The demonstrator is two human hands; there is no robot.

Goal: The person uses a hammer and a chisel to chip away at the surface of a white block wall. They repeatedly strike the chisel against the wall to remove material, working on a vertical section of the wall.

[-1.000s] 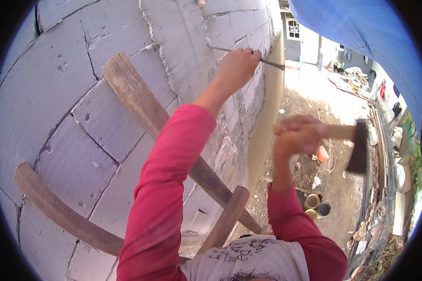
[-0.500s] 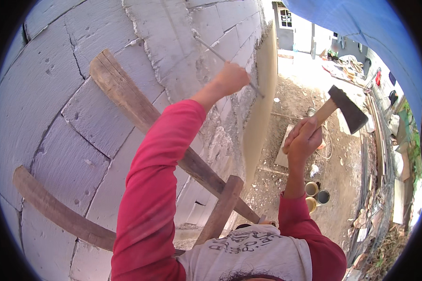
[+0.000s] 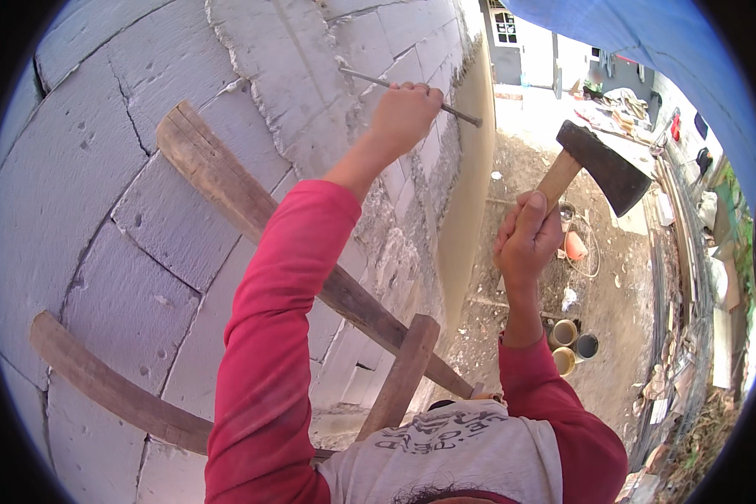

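Observation:
My left hand (image 3: 406,115) is closed round a thin metal chisel rod (image 3: 459,114). One end of the rod points to the rough concrete strip (image 3: 281,71) on the wall; the other end sticks out to the right of my fist. Whether its far tip touches the concrete, I cannot tell. In my right hand (image 3: 529,239) is a hatchet (image 3: 609,168), gripped by its wooden handle. Its dark head is raised to the right of the rod, apart from it, with the blade edge facing right.
Pale block wall (image 3: 101,244) fills the left side. A wooden pole (image 3: 218,172) and a curved timber (image 3: 113,382) slant in front of it. Below at right lie buckets (image 3: 564,333) on the dirt ground and long boards (image 3: 676,252). Blue sheeting (image 3: 647,42) hangs overhead.
The hatchet has shifted up and left, closer to the rod. My left hand has risen slightly, and the rod now slopes less steeply.

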